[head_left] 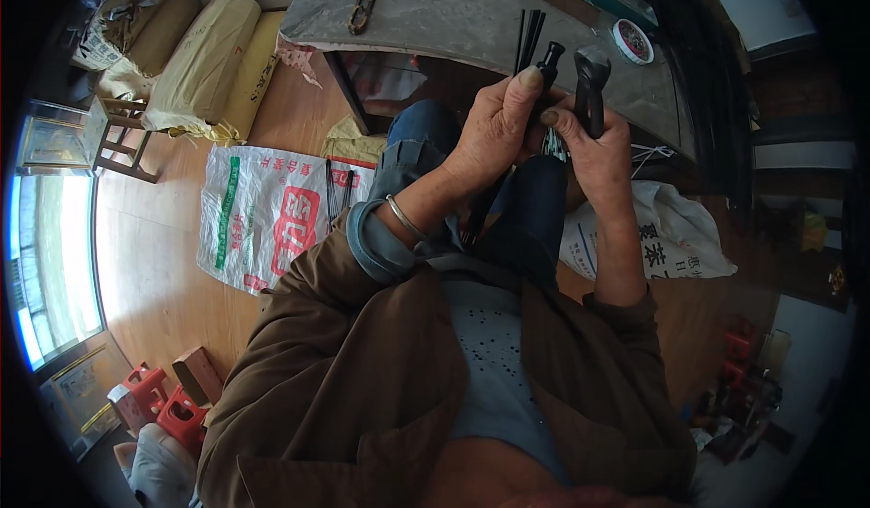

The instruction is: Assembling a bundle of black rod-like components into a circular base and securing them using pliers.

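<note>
Over my knees, close to the table's near edge, my left hand is closed around a black stem with a knobbed end. Several thin black rods stick up beside it. My right hand grips a tool with black handles and a rounded grey head, which looks like pincers. The two hands nearly touch. Shiny metal strips show between them, below the fingers; what these belong to is partly hidden.
On the grey table lie snips and a round dish of small parts. Long black strands hang over its right end. Printed sacks lie on the floor; large rolls and red stools stand left.
</note>
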Demonstrator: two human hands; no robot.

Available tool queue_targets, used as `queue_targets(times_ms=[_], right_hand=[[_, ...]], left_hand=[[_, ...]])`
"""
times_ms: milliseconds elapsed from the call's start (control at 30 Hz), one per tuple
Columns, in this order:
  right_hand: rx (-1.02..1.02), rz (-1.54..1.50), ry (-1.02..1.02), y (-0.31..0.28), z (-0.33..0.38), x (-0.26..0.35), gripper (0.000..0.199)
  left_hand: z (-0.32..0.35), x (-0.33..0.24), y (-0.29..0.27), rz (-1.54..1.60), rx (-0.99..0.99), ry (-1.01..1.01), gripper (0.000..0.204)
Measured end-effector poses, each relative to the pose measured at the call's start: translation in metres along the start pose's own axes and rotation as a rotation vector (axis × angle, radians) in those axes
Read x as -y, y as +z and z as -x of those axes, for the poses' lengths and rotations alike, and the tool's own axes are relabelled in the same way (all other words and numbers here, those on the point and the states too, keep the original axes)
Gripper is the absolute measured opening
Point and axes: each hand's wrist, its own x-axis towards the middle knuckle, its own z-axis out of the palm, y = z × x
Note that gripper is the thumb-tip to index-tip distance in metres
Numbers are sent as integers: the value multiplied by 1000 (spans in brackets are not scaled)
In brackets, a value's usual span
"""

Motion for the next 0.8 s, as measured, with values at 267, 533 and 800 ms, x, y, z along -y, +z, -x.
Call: queue_targets(times_ms=[267, 533, 800], right_hand=[[359, -136, 308, -24, 32, 22, 22], [462, -248, 607, -33, 56, 20, 18], [539, -265, 640, -42, 51, 26, 23]], left_hand=[[-8, 8, -15, 11, -56, -46, 66], [-3, 1, 6, -47, 3, -22, 63], [-6, -2, 2, -54, 24, -111, 63]])
